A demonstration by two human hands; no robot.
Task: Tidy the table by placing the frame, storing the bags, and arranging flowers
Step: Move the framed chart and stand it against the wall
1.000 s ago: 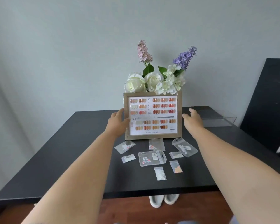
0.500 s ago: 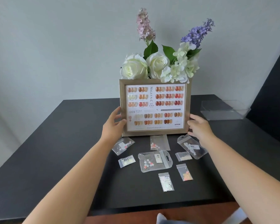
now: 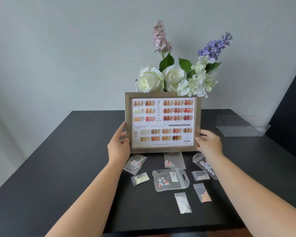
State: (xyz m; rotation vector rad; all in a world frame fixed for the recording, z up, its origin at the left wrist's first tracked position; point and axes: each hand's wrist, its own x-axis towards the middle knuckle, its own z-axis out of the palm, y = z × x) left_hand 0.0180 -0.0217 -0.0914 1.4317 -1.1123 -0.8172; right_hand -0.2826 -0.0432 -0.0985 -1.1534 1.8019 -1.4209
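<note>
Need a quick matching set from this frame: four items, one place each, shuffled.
Items:
1. frame
2. clear box
3. largest bag
4. lavender sprig

Places:
A. table's right side, apart from the rest
B. upright between both hands
C. top right of the bouquet
D. flat among the small bags, in front of the frame

Pairs: 1-B, 2-A, 3-D, 4-C

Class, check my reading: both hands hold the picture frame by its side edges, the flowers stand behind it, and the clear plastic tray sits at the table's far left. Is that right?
One detail is wrong. The head view shows the clear plastic tray at the table's far right, not left. The rest stands: the left hand and right hand hold the picture frame by its side edges, flowers behind it.
</note>
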